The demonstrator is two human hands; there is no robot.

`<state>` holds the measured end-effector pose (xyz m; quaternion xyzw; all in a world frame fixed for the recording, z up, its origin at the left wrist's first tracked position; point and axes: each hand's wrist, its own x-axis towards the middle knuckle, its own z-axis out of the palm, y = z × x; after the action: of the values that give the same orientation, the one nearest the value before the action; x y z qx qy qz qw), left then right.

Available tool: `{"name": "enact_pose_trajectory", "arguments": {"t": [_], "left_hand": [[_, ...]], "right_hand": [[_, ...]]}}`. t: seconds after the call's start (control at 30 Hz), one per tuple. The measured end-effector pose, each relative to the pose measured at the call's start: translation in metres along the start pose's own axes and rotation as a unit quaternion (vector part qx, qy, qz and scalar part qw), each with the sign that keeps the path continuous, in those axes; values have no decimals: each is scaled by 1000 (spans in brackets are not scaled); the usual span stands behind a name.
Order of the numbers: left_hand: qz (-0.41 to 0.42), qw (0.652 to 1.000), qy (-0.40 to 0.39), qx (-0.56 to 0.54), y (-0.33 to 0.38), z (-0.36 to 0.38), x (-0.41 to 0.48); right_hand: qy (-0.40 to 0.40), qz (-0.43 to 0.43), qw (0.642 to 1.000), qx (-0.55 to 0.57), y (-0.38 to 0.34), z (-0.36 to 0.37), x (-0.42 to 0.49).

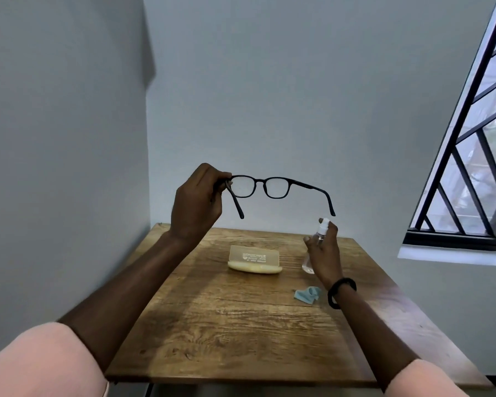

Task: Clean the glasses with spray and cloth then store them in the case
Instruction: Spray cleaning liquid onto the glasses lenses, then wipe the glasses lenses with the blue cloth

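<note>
The black plastic glasses with two clear lenses (265, 187) are up in the air, above the far end of the brown wooden table (241, 325). Both side arms are folded out and point back toward the person. The lenses face the wall.

The job looks like it is only starting. The glasses have been picked up and the spray is in a hand, but I cannot tell if any spray has gone on the lenses yet. They look a bit cloudy. Wiping looks like it has not been done, because the small light blue cloth (307, 294) lies crumpled on the table at about 4 o'clock from the glasses, with no hand on it. Putting the glasses away is left too. The pale yellow glasses case with a see-through lid (255, 259) sits shut on the table at 6 o'clock from the glasses, well apart from them.

The left hand (196, 203) is lifted high, arm stretched out. Its fingers are closed tight on the left corner of the glasses, at 9 o'clock.

The right hand (324, 253) is lower, at about 5 o'clock from the glasses. It is wrapped around the small clear spray bottle with a white top (320, 231), which stands upright. One finger rests near the top, maybe ready to press. A black band (341, 292) goes around that wrist.
</note>
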<state>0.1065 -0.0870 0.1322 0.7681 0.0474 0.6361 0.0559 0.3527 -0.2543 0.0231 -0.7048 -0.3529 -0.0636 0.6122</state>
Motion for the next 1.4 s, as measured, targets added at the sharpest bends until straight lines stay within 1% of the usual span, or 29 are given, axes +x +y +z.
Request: {"name": "enact_pose_trajectory", "arguments": {"t": [0.27,0.5,0.53,0.57,0.63,0.7,0.73,0.77,0.8,0.87,0.93,1.03,1.1,1.17,1.4], "left_hand": [[-7,1000,-3,7,-10,10,-12],[-12,1000,-7,6,-15,19,-22],[-13,1000,-5,4,-15,20,-22],[-13,1000,-5,4,-15,21,-23],[-13,1000,-8,4,-15,21,-25],[-13,1000,-12,5,-15,22,-26],[-12,1000,-15,6,-15,22,-26],[-11,1000,-17,7,-15,22,-26],[-11,1000,-19,7,-15,23,-26],[-12,1000,-19,6,-14,23,-25],[-13,1000,-17,5,-13,22,-25],[-12,1000,-18,4,-12,21,-25],[-6,1000,-19,3,-11,20,-25],[-4,1000,-18,2,-11,19,-23],[1,1000,-7,7,-9,12,-18]], "right_hand": [[-38,59,996,-52,38,13,12],[-70,76,991,-89,46,8,15],[-69,73,992,-82,47,5,13],[-50,70,994,-70,46,2,8],[23,38,996,-71,42,-7,-6],[83,-49,987,-130,38,-18,-20],[86,-97,978,-165,38,-25,-24],[66,-133,970,-195,38,-30,-27],[28,-149,964,-217,39,-34,-30],[-61,-142,952,-263,41,-39,-35],[-135,-132,928,-320,42,-40,-38],[-200,-140,887,-392,40,-38,-41],[-229,-141,858,-437,37,-34,-42],[-247,-139,842,-459,34,-30,-44],[-262,-129,827,-481,28,-27,-48]]}}
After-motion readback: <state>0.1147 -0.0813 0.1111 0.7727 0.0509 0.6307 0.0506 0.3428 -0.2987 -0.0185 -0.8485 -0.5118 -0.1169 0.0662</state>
